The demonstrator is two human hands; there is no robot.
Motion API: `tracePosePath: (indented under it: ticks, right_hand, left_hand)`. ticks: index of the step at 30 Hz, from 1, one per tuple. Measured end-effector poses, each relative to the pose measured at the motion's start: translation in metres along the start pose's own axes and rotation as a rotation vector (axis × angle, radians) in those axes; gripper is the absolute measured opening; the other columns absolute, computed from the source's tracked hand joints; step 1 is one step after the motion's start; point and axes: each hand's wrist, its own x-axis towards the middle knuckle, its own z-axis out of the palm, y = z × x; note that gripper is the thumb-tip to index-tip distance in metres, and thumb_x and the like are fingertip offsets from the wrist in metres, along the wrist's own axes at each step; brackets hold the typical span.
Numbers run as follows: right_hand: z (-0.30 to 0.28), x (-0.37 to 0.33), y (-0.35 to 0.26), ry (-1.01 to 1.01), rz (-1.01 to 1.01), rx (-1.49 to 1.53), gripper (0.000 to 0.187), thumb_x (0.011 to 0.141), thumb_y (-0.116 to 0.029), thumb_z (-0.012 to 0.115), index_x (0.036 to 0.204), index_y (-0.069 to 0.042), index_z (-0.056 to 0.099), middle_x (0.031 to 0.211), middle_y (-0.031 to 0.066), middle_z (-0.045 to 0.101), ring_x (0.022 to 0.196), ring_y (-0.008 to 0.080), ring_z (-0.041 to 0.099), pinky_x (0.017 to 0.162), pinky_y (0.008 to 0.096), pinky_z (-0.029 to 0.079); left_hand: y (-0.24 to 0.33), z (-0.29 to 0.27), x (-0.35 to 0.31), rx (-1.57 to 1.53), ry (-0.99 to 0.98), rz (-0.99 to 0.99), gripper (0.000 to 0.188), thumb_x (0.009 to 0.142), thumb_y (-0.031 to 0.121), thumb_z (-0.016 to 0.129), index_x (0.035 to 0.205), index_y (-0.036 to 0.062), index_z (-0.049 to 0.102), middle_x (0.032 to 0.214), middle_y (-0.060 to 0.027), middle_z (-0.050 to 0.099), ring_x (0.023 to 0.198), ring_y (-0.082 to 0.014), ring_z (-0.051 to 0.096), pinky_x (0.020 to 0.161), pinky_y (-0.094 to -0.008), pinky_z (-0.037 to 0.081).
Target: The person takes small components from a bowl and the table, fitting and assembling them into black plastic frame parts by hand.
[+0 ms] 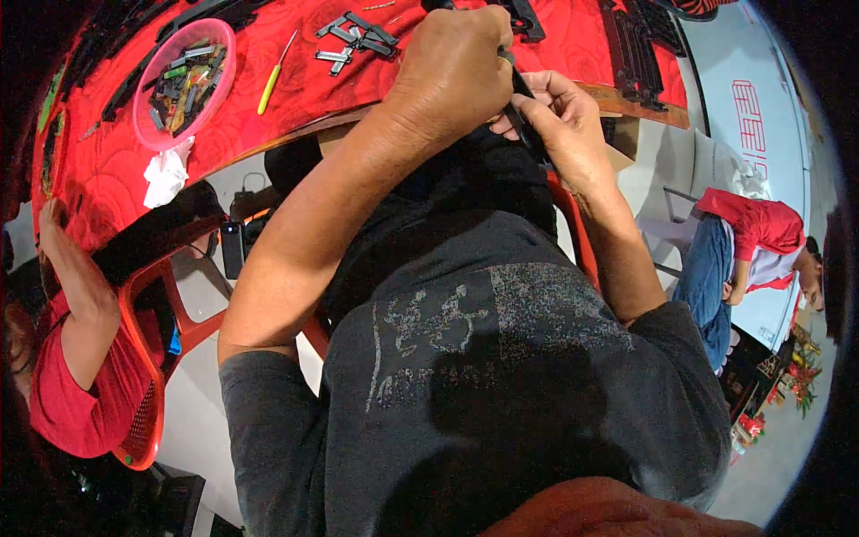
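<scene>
My left hand (452,72) is closed over the top end of a slim black strip-shaped part (530,134), knuckles facing the camera. My right hand (564,130) pinches the same black part from the right, thumb and fingers around its lower end. Both hands meet just above the near edge of the table with the red flowered cloth (268,107). What lies under my left palm is hidden.
A pink round bowl (183,82) with several small parts, a yellow-handled tool (273,76), grey metal pieces (353,40) and a white crumpled tissue (165,174) lie on the cloth. Black frames (637,49) lie at the far right. A person in red sits on a red chair (148,358) at left; another person (747,246) is at right.
</scene>
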Motion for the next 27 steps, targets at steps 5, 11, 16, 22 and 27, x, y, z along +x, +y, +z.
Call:
tracePosePath:
  ticks: [5, 11, 16, 22, 27]
  right_hand:
    - [0.003, 0.001, -0.005, 0.000, -0.013, -0.027, 0.017, 0.091, -0.003, 0.054, 0.106, 0.003, 0.057, 0.090, 0.0101, 0.069, 0.074, 0.0145, 0.067, 0.066, 0.0243, 0.055]
    - [0.004, 0.000, -0.005, 0.014, -0.014, -0.027, 0.017, 0.091, -0.002, 0.052, 0.106, 0.004, 0.057, 0.091, 0.0106, 0.069, 0.075, 0.0152, 0.067, 0.067, 0.0251, 0.055]
    - [0.007, -0.001, -0.006, 0.026, 0.003, -0.004, 0.016, 0.091, -0.002, 0.051, 0.105, 0.005, 0.056, 0.091, 0.0115, 0.069, 0.074, 0.0155, 0.067, 0.068, 0.0255, 0.056]
    - [0.006, -0.001, -0.005, 0.039, 0.007, -0.032, 0.016, 0.091, -0.002, 0.050, 0.105, 0.005, 0.055, 0.090, 0.0116, 0.068, 0.073, 0.0152, 0.067, 0.067, 0.0255, 0.056]
    - [0.004, -0.001, -0.005, 0.046, 0.025, -0.049, 0.016, 0.091, -0.001, 0.050, 0.106, 0.005, 0.054, 0.089, 0.0107, 0.068, 0.073, 0.0148, 0.067, 0.067, 0.0253, 0.056]
  left_hand:
    - [-0.002, 0.000, 0.001, -0.048, 0.027, 0.015, 0.012, 0.070, -0.008, 0.058, 0.074, -0.0038, 0.047, 0.065, -0.0242, 0.052, 0.066, -0.0410, 0.060, 0.055, -0.0406, 0.045]
    - [0.000, -0.003, 0.005, -0.060, -0.009, -0.041, 0.010, 0.070, -0.008, 0.056, 0.071, -0.0040, 0.047, 0.064, -0.0241, 0.052, 0.063, -0.0392, 0.060, 0.054, -0.0404, 0.045]
    - [-0.008, -0.004, 0.008, -0.018, -0.086, -0.064, 0.008, 0.070, -0.007, 0.055, 0.070, -0.0047, 0.047, 0.062, -0.0232, 0.051, 0.062, -0.0380, 0.059, 0.054, -0.0421, 0.044]
    - [-0.012, -0.001, 0.008, -0.042, -0.034, -0.039, 0.006, 0.071, -0.005, 0.053, 0.069, -0.0043, 0.048, 0.064, -0.0226, 0.052, 0.061, -0.0382, 0.058, 0.055, -0.0420, 0.044]
    - [-0.010, -0.007, 0.007, -0.255, -0.112, -0.183, 0.003, 0.072, -0.006, 0.051, 0.071, -0.0036, 0.049, 0.063, -0.0191, 0.053, 0.060, -0.0275, 0.060, 0.055, -0.0394, 0.046]
